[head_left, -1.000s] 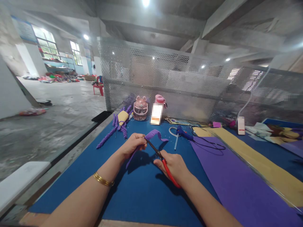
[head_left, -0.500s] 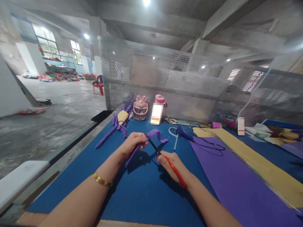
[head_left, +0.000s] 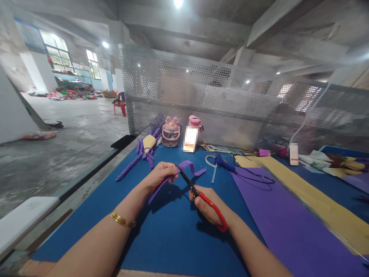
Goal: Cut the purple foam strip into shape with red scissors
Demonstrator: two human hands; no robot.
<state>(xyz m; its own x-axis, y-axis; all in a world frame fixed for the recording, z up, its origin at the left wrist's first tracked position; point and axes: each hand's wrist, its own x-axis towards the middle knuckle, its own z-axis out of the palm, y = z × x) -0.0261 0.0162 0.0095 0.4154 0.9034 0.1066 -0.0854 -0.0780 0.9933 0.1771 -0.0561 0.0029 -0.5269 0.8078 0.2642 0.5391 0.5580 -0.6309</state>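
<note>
"Fingers (head_left: 172, 170) first! What are the left ones doing?"

"They pinch a purple strip (head_left: 188, 164) in the middle of the picture, above the blue counter (head_left: 86, 227). One end curls out to the right. The other end hangs down under the left hand (head_left: 159, 177), which has a gold bracelet (head_left: 122, 219) on its wrist."

"And the right hand (head_left: 209, 203)?"

"Its fingers are wrapped around the scissors (head_left: 195, 191) with the red handle. The dark blades point up and left. The tips are right by the strip and the left thumb. I can't tell if they are cutting it."

"What changed from half a second ago?"

"The scissors turned a bit. Now a little gold spot shows where the blades join, and more of the red loop shows too. The curly end went a tiny bit right, and the hanging end went a bit left. The blue glue gun (head_left: 226, 163) stayed put."

"Can you read any words?"

"The phone (head_left: 293, 154) on the right side has a small red mark, too tiny to read. The bright screen (head_left: 190, 139) near the middle is all blurry squares. The blue board (head_left: 29, 35) in the upper left is too fuzzy."
</note>
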